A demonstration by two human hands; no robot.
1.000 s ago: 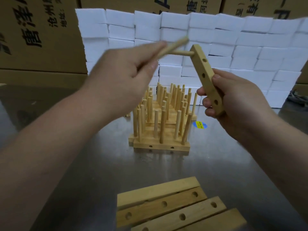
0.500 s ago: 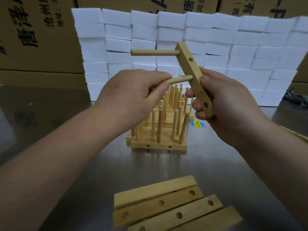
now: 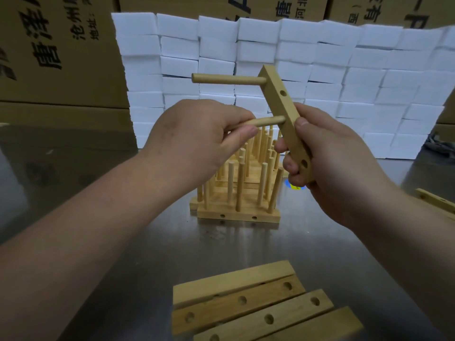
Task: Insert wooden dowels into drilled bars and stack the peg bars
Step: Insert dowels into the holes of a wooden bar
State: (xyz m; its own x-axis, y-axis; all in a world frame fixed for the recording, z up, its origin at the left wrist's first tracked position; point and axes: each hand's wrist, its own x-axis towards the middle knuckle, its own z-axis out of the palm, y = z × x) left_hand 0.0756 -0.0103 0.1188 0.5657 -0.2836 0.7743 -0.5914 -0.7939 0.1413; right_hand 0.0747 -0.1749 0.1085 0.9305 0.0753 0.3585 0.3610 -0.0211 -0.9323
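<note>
My right hand (image 3: pixel 330 161) grips the lower half of a drilled wooden bar (image 3: pixel 283 107), held up and tilted in front of me. One dowel (image 3: pixel 229 78) sticks out to the left from the bar's top hole. My left hand (image 3: pixel 197 141) pinches a second dowel (image 3: pixel 96 121) whose right end sits in the bar's second hole. Behind my hands, a stack of finished peg bars (image 3: pixel 236 193) with upright dowels stands on the metal table.
Several loose drilled bars (image 3: pixel 253 306) lie side by side at the near edge of the steel table (image 3: pixel 123 242). Another bar (image 3: pixel 435 203) lies at the right edge. A wall of white foam blocks (image 3: pixel 344 82) and cardboard boxes (image 3: pixel 56 45) stand behind.
One second ago my left hand was pushing a dowel into the top hole. It then dropped down and set a second dowel into the hole below; the bar came lower and closer.
</note>
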